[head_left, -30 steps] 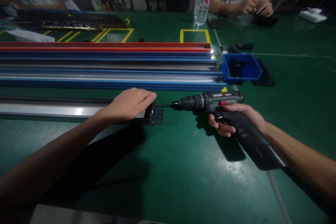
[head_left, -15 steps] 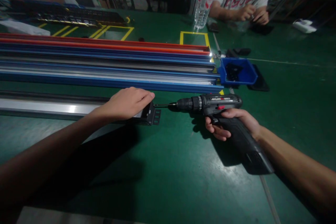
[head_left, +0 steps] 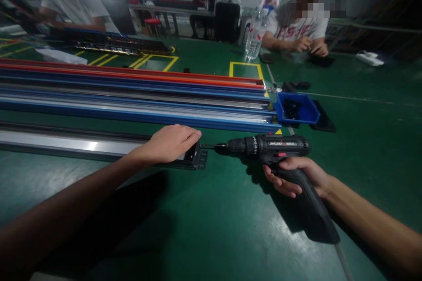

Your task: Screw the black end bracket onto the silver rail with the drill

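Observation:
My left hand [head_left: 171, 142] presses down, fingers curled, on the right end of a long silver and black metal rail [head_left: 72, 145] lying on the green table. A black end bracket [head_left: 198, 159] with slots sits at that end, just under my fingertips. My right hand [head_left: 295, 175] grips the handle of a black cordless drill [head_left: 280, 151], held level. The drill's bit points left and meets the bracket's end face.
A stack of long blue, red and silver rails [head_left: 132, 94] lies behind. A blue bin [head_left: 296, 107] with dark parts stands at their right end, beside a black pad. A water bottle [head_left: 254, 35] and a seated person's hands [head_left: 310, 46] are at the far side.
The view has tilted up, so the room and other people show. My hands, the drill and the rail keep the same arrangement.

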`<state>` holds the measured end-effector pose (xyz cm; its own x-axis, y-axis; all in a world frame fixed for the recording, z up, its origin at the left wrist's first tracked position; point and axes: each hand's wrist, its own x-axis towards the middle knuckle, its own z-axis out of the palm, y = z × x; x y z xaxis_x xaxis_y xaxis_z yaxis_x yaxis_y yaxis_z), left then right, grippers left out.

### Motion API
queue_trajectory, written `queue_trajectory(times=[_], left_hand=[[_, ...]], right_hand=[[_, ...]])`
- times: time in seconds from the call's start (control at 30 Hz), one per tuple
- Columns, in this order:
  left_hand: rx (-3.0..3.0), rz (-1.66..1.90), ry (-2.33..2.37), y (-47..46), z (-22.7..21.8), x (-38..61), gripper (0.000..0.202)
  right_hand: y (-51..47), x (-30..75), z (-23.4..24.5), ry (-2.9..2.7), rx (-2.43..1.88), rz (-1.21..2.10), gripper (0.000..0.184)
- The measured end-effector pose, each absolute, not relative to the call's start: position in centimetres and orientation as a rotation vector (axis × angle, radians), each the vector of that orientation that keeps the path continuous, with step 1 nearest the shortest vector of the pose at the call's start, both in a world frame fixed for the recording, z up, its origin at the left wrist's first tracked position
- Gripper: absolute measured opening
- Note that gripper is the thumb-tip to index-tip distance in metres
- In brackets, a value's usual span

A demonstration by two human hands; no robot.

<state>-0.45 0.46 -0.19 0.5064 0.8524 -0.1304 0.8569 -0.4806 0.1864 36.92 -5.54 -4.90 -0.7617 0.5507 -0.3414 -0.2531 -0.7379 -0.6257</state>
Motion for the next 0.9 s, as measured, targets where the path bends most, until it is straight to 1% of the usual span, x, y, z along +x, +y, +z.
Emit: queue_trajectory(times=[0.13,0.37,0.53,0.67,0.9], left_hand=[[2.498,-0.013,1.469,0.35,-0.04,-0.32,0.053],[2.477,-0.045,1.477,0.42,-0.18,-0.28,0.061],[2.51,-0.075,1.459,0.54,-0.49,-0.48,0.057],[2.502,-0.097,1.472,0.69,-0.69,-0.52,0.061],[2.527,-0.097,1.463,0.81,-0.92,-0.63,0.057]], right_hand=[[-5.56,36.65,-4.97,-0.85,-0.733,2.42,0.032],[-5.61,36.47,-5.15,-0.875,-0.708,2.413,0.031],[-5.62,36.59,-5.28,-0.862,-0.712,2.423,0.032],[-5.67,36.64,-5.69,-0.882,-0.692,2.404,0.033],[-5.71,36.38,-5.43,-0.886,-0.688,2.405,0.03]])
